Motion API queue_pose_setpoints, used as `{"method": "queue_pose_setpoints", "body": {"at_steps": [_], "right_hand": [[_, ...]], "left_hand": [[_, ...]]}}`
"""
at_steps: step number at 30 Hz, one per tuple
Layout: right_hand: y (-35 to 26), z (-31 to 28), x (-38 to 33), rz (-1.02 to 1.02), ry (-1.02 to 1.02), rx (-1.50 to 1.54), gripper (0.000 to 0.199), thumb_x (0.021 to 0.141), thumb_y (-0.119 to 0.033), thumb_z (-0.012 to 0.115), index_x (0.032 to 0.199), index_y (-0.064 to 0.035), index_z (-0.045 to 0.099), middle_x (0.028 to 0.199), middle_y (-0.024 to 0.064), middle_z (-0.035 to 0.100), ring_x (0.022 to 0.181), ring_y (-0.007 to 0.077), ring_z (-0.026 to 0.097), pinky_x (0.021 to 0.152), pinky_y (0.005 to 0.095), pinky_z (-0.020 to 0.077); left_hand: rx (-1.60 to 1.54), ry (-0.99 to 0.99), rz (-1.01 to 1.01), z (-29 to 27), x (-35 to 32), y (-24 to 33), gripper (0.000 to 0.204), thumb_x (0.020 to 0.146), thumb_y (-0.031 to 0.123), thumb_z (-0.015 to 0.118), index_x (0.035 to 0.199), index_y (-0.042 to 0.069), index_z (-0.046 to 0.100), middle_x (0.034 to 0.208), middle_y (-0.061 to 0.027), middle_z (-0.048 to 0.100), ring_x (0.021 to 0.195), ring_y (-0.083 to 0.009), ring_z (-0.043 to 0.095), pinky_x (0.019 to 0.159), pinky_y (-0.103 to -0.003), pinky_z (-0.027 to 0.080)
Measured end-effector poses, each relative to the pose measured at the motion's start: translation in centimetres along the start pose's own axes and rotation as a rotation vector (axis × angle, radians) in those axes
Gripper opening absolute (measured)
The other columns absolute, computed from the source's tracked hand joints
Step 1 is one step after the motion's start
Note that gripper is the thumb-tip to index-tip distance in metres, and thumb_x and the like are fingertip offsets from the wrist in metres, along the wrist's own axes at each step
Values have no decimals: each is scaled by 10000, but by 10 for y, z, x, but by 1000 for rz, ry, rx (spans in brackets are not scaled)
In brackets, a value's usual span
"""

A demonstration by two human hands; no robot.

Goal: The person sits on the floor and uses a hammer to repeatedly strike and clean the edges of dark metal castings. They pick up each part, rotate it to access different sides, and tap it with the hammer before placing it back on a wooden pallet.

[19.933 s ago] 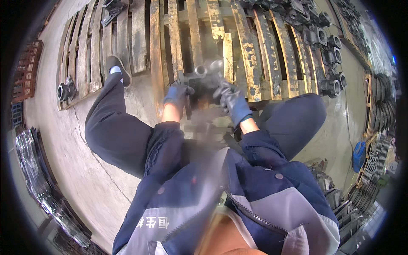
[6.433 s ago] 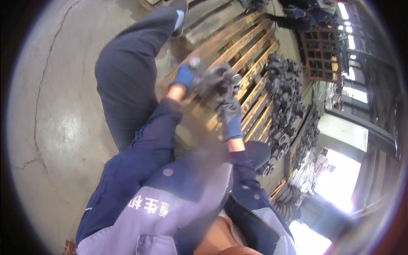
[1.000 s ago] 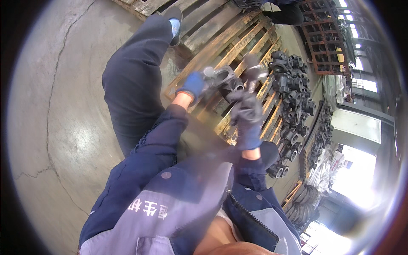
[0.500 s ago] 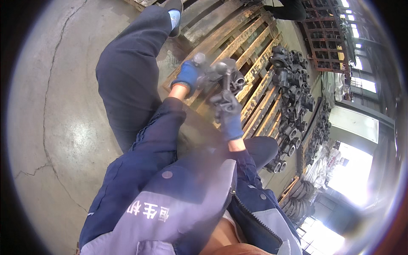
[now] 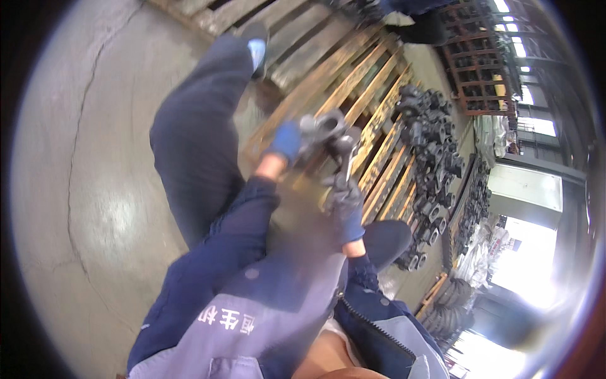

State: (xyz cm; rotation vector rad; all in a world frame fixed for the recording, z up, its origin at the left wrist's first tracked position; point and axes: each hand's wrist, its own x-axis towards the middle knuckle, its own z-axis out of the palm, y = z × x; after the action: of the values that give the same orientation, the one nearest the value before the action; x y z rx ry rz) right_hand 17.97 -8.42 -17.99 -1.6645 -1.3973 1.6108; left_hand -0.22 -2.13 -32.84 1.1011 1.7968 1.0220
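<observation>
My gloved left hand (image 5: 291, 140) is closed around a dark metal casting (image 5: 323, 126), holding it above the wooden pallet (image 5: 353, 95). My right hand (image 5: 343, 192), just below, pinches a thin tool (image 5: 349, 165) whose tip touches the casting. More castings (image 5: 429, 132) lie well beyond my grip.

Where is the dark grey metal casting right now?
In the head view, the dark grey metal casting sits just above centre, held up in the gloved left hand over the wooden pallet, with the gloved right hand just below it.
</observation>
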Motion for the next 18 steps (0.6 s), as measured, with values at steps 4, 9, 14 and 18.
{"method": "queue_pose_setpoints", "body": {"at_steps": [4,9,14,18], "right_hand": [[-21,11,-7,-265,114,-440,170,930,-74,557,1071,-52,649,880,-2,623,681,99,583,580,262,487],[-44,17,-10,-644,2,-538,201,879,-121,647,1067,-49,654,982,40,670,808,130,627,660,275,503],[-41,16,2,-445,-126,-106,268,1026,-194,459,1010,-25,666,641,6,569,550,100,536,515,243,426],[-6,26,30,-337,-100,-204,337,1048,-251,439,959,-16,664,560,-15,489,422,80,426,394,232,335]], "left_hand": [[-8,-54,10,-1,2,3,410,776,290,745,1017,-36,686,996,-332,669,985,-473,657,823,-504,544],[72,-60,-1,-3,5,5,334,787,268,742,1004,15,719,920,-272,698,946,-432,679,799,-480,549],[269,29,176,9,-2,-7,259,844,227,651,978,16,721,877,-230,702,848,-364,696,770,-459,541],[478,-36,207,15,1,-9,246,834,246,662,942,36,731,907,-235,696,877,-392,680,778,-462,542]]}}
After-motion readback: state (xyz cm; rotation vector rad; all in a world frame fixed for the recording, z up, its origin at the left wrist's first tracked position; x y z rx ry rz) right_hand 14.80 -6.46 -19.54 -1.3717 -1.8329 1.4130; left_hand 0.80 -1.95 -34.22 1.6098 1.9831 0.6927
